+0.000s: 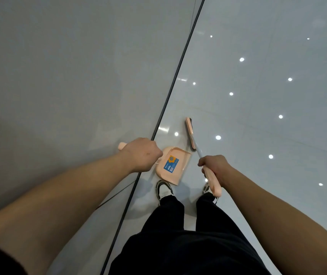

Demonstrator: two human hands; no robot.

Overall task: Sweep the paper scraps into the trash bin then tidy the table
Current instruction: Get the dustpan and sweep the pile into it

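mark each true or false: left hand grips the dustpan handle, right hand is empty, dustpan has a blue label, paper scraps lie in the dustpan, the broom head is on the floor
1. The left hand grips the dustpan handle. True.
2. The right hand is empty. False: it grips the broom handle.
3. The dustpan carries a blue label. True.
4. Paper scraps lie in the dustpan. False: no scraps show in it.
5. The broom head is at the tiled floor. True, as far as this view shows.
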